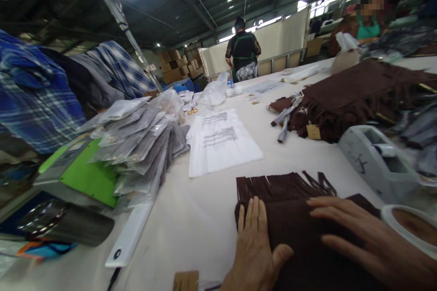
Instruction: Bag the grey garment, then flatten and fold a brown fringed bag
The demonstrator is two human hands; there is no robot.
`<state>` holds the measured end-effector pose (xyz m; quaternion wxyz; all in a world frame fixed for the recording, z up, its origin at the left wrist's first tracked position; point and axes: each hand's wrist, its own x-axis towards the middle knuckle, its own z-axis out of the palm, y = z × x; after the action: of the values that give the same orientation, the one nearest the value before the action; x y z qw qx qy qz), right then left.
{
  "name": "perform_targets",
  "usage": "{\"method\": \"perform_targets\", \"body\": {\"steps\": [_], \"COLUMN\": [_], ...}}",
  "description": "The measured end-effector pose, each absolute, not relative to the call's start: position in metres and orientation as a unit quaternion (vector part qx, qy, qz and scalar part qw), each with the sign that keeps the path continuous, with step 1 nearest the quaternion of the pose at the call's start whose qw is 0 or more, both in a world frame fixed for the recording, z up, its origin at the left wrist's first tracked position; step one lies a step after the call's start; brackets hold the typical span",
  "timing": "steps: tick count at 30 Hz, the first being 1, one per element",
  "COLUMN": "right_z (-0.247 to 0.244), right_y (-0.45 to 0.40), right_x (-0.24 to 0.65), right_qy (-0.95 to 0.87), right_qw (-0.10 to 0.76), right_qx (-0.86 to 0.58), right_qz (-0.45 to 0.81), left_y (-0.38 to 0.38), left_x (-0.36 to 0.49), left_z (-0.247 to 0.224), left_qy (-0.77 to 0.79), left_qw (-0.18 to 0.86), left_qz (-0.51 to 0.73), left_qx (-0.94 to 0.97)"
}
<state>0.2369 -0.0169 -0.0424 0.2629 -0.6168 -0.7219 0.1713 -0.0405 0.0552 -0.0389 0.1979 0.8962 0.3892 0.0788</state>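
Note:
A dark brown fringed piece of fabric (300,232) lies folded on the table in front of me, its fringe pointing away. My left hand (254,241) rests flat on its left edge, fingers stretched out and thumb apart. Over its right part is my right hand (355,232), fingers extended and spread, slightly blurred; whether it presses on the cloth I cannot tell. Beyond the fringe lies a stack of white printed plastic bags (221,145). A brown card tag (186,281) shows at the bottom edge, left of my left hand.
Packed grey plastic bags (143,141) are piled at left by a green machine (85,168), a dark metal cylinder (78,225) and a white power strip (131,234). More brown fringed fabric (355,91), a grey tape dispenser (378,163) and a tape roll (409,227) sit right. Two people (244,50) are beyond.

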Motion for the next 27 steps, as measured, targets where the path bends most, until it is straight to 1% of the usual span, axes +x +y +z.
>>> {"method": "perform_targets", "body": {"steps": [2, 4, 6, 8, 10, 12, 14, 16, 18, 20, 22, 24, 27], "right_z": [-0.071, -0.087, -0.087, -0.074, -0.059, -0.049, -0.043, -0.04, -0.038, -0.036, -0.034, -0.034, -0.038], "right_y": [-0.048, -0.064, -0.062, -0.046, -0.025, -0.005, 0.008, 0.011, 0.004, -0.01, -0.027, -0.04, -0.049], "right_x": [0.25, 0.248, 0.236, 0.219, 0.2, 0.183, 0.17, 0.166, 0.173, 0.191, 0.21, 0.224, 0.226], "right_qy": [-0.716, -0.715, -0.716, -0.718, -0.726, -0.736, -0.74, -0.738, -0.715, -0.671, -0.627, -0.61, -0.638], "right_qw": [0.266, 0.254, 0.242, 0.242, 0.253, 0.273, 0.296, 0.323, 0.367, 0.415, 0.43, 0.409, 0.338], "right_qx": [-0.632, -0.635, -0.631, -0.619, -0.599, -0.578, -0.563, -0.552, -0.558, -0.586, -0.627, -0.657, -0.664], "right_qz": [0.133, 0.144, 0.178, 0.209, 0.222, 0.221, 0.217, 0.215, 0.206, 0.185, 0.169, 0.169, 0.194], "left_y": [0.056, 0.06, 0.066, 0.076, 0.09, 0.104, 0.115, 0.118, 0.111, 0.097, 0.079, 0.064, 0.052], "left_x": [-0.035, -0.032, -0.036, -0.046, -0.061, -0.078, -0.091, -0.098, -0.096, -0.085, -0.067, -0.047, -0.021], "left_z": [-0.043, -0.046, -0.05, -0.057, -0.067, -0.076, -0.079, -0.072, -0.056, -0.041, -0.034, -0.043, -0.075], "left_qy": [0.367, 0.362, 0.361, 0.359, 0.36, 0.36, 0.355, 0.352, 0.346, 0.302, 0.205, 0.116, 0.116], "left_qw": [0.189, 0.167, 0.136, 0.092, 0.032, -0.03, -0.068, -0.085, -0.099, -0.113, -0.121, -0.13, -0.165], "left_qz": [0.088, 0.088, 0.076, 0.066, 0.085, 0.12, 0.136, 0.142, 0.151, 0.152, 0.147, 0.166, 0.24], "left_qx": [0.906, 0.913, 0.919, 0.927, 0.929, 0.925, 0.922, 0.921, 0.921, 0.934, 0.96, 0.971, 0.95]}}
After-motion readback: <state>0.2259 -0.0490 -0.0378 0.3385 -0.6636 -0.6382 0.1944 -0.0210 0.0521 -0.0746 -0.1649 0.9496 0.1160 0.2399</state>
